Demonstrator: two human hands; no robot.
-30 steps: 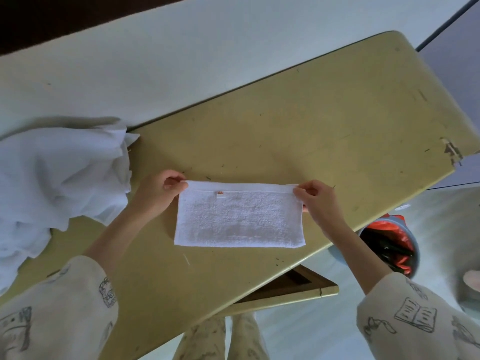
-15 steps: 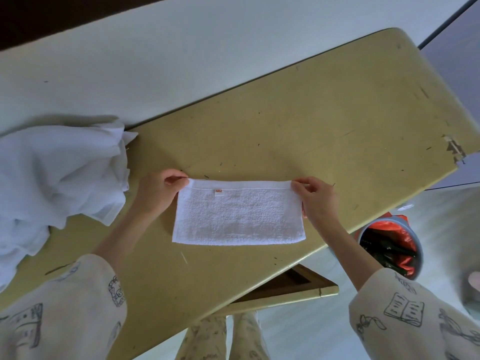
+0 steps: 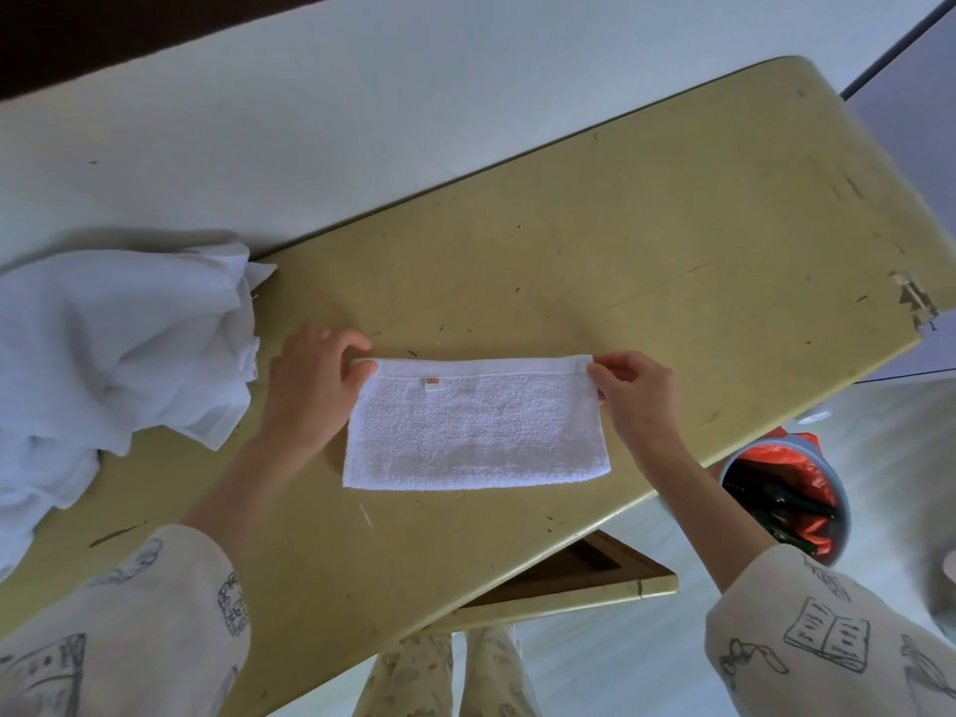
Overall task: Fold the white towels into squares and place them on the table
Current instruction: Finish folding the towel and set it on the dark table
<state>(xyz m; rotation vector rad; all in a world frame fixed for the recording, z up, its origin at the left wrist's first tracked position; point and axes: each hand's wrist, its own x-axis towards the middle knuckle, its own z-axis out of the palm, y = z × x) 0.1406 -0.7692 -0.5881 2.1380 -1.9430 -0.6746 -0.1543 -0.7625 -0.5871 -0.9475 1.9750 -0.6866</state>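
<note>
Barely anything has shifted: my left hand (image 3: 310,390) and right hand (image 3: 633,393) still pinch the far corners of the half-folded towel (image 3: 476,426) lying flat on the table (image 3: 672,240), and I should square those edges before folding across.

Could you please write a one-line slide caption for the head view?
Left hand and right hand pinch far corners of a white terry towel on a scuffed yellow table.

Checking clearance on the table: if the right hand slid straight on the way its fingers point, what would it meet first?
Probably the left hand: the right hand points left along the towel's far edge, which both hands pinch.
</note>
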